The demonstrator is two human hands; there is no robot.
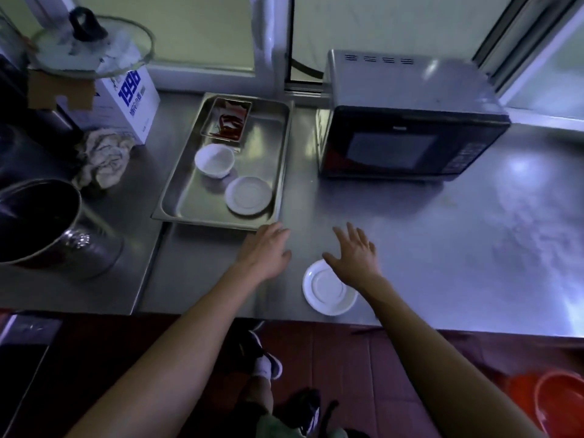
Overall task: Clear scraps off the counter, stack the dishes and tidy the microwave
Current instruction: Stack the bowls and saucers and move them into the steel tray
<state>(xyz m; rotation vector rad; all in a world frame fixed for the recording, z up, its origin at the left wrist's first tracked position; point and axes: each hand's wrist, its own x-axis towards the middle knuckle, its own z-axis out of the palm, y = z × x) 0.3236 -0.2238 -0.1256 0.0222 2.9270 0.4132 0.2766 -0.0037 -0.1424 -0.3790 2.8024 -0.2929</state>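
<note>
A white saucer [327, 289] lies on the steel counter [442, 248] near its front edge. My right hand [355, 252] hovers just beyond the saucer, fingers spread, holding nothing. My left hand [267, 249] rests palm down by the near right corner of a steel tray [196, 203], empty too. In the tray sit a white bowl [215, 160], a second white saucer [248, 195] and a small rectangular dish with red scraps [227, 121]. The microwave [407, 121] stands at the back right with its door shut.
A crumpled cloth [102, 159] lies left of the tray beside a white carton [126, 99] topped by a glass lid [91, 45]. A big steel pot [41, 222] stands at the left. Orange buckets [550, 403] sit on the floor at lower right.
</note>
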